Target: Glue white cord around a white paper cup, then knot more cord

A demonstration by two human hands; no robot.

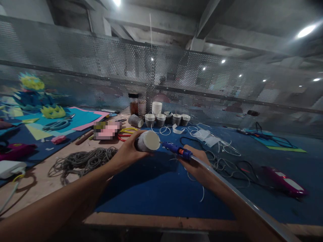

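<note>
My left hand [132,146] is wrapped round a paper cup [148,141], tipped so that its pale round end faces right. A grey covering shows on the cup's side. In my right hand [195,161] is a blue glue gun [178,150] with a long clear glue stick [227,183] running out of its back along my forearm. The gun's nozzle points at the cup's rim, close beside it; whether they touch I cannot tell. Behind the hands stand several small grey-wrapped cups [160,119] in a row, with another cup [135,120] lying on its side.
Grey cord [85,161] lies in a tangle on the left. Yellow- and red-handled tools [128,131] sit behind my left hand. White string [164,130] and cables spread over the blue mat [141,195]. At right lies a purple device [285,181]; scissors [58,124] rest on coloured sheets.
</note>
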